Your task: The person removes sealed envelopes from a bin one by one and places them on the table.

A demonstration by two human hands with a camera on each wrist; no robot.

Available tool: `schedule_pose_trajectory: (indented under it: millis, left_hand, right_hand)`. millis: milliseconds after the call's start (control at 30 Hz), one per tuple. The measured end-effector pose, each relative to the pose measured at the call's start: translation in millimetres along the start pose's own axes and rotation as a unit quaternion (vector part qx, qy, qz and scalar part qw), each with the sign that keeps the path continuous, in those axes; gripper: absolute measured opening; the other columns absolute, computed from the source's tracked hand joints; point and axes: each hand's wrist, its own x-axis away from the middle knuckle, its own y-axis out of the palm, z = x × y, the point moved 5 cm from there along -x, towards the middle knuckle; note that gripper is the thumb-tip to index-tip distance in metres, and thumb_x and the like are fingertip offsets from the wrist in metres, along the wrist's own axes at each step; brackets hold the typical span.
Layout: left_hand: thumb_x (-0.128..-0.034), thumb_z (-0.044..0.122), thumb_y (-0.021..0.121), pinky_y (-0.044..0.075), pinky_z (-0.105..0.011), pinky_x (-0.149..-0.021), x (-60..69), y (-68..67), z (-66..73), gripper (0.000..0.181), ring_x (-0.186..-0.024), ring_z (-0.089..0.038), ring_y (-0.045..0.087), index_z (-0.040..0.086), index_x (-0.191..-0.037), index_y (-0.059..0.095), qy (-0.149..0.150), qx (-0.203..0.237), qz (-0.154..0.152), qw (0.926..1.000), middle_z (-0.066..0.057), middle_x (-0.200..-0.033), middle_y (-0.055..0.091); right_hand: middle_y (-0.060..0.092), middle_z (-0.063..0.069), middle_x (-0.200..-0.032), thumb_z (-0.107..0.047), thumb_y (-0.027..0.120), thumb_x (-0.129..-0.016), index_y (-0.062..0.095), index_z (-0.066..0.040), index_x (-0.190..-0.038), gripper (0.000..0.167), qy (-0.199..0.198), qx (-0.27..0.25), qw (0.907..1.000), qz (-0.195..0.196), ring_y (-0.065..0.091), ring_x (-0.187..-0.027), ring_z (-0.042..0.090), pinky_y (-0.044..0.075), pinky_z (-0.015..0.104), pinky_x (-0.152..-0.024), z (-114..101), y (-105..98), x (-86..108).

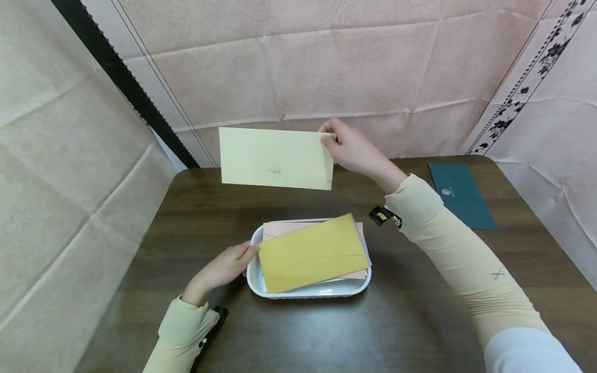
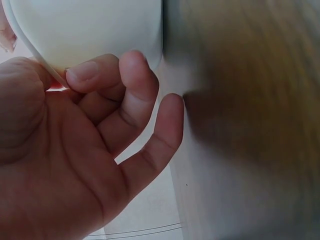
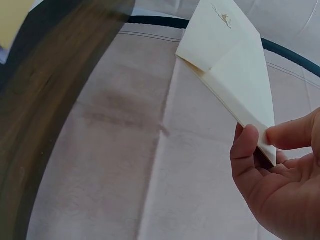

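Observation:
My right hand point(image 1: 350, 147) pinches the right end of a cream envelope point(image 1: 275, 158), holding it up above the far side of the table. A small gold mark shows on the envelope's face, and its folded flap is visible in the right wrist view. At the left rim of a white tray point(image 1: 308, 296), my left hand point(image 1: 228, 269) grips the edge between thumb and curled fingers point(image 2: 137, 95). Inside the tray, a yellow envelope point(image 1: 312, 256) lies slanted on top of pink envelopes point(image 1: 282, 228). A lilac edge peeks out at the right of that stack.
A dark green envelope point(image 1: 462, 196) with a small pale emblem lies at the table's far right. Pale patterned cloth point(image 1: 326, 67) hangs behind and on both sides of the brown wooden table point(image 1: 396, 311).

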Motion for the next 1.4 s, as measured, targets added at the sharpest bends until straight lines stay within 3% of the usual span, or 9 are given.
schedule_pose_trajectory:
  millis: [367,667,800,1033,1267,1400]
  left_hand:
    - [-0.1095,0.042,0.040,0.046,-0.034,-0.069,1.0,1.1,-1.2,0.038,-0.072,-0.022,0.055,0.009,-0.112,0.059,-0.007,0.002,-0.001,1.0000,-0.004,-0.078,0.056]
    - [-0.1091,0.044,0.040,0.046,-0.036,-0.069,-0.5,1.3,-2.2,0.039,-0.071,-0.022,0.055,0.009,-0.111,0.059,-0.008,0.004,0.000,1.0000,-0.003,-0.077,0.056]
    - [-0.1091,0.044,0.040,0.046,-0.036,-0.070,-0.5,1.0,-2.0,0.039,-0.071,-0.022,0.055,0.009,-0.111,0.059,-0.009,0.004,0.000,0.9999,-0.003,-0.077,0.057]
    - [-0.1095,0.043,0.039,0.045,-0.035,-0.068,-0.2,1.7,-2.1,0.039,-0.069,-0.022,0.054,0.010,-0.107,0.058,-0.006,0.005,-0.002,1.0000,-0.003,-0.076,0.056]
    - [-0.1096,0.044,0.038,0.045,-0.035,-0.067,0.8,1.9,-1.9,0.040,-0.068,-0.022,0.054,0.010,-0.105,0.058,0.000,0.004,-0.003,1.0000,-0.003,-0.075,0.056]
    - [-0.1093,0.045,0.038,0.045,-0.035,-0.067,0.2,1.9,-1.3,0.040,-0.068,-0.022,0.054,0.011,-0.105,0.058,-0.004,0.001,-0.001,1.0000,-0.003,-0.075,0.056]
  right_hand:
    - [0.049,0.010,-0.078,-0.025,0.040,-0.109,0.047,-0.007,-0.129,0.027,0.013,-0.005,0.9992,-0.038,0.045,-0.065,0.023,0.037,0.035,-0.061,17.6,13.4,-4.2]
    - [0.057,0.016,-0.111,-0.022,0.039,-0.109,0.047,-0.003,-0.130,0.029,0.026,0.017,0.9974,-0.066,0.053,-0.086,0.028,0.044,0.039,-0.076,31.0,27.3,-11.8]
    - [0.057,0.018,-0.117,-0.021,0.039,-0.109,0.047,-0.003,-0.130,0.029,0.029,0.016,0.9968,-0.073,0.054,-0.090,0.029,0.045,0.040,-0.078,34.3,31.1,-14.5]
    - [0.057,0.019,-0.111,-0.018,0.037,-0.108,0.047,-0.001,-0.129,0.028,0.035,0.016,0.9932,-0.110,0.053,-0.085,0.028,0.045,0.038,-0.077,46.8,38.0,-17.5]
    - [0.055,0.019,-0.124,-0.016,0.036,-0.109,0.044,-0.001,-0.131,0.028,0.036,0.014,0.9884,-0.147,0.055,-0.088,0.030,0.045,0.038,-0.078,60.1,46.1,-21.1]
    - [0.055,0.018,-0.117,-0.016,0.036,-0.109,0.044,-0.001,-0.133,0.029,0.039,0.013,0.9860,-0.161,0.054,-0.084,0.031,0.044,0.038,-0.075,63.3,50.6,-23.3]
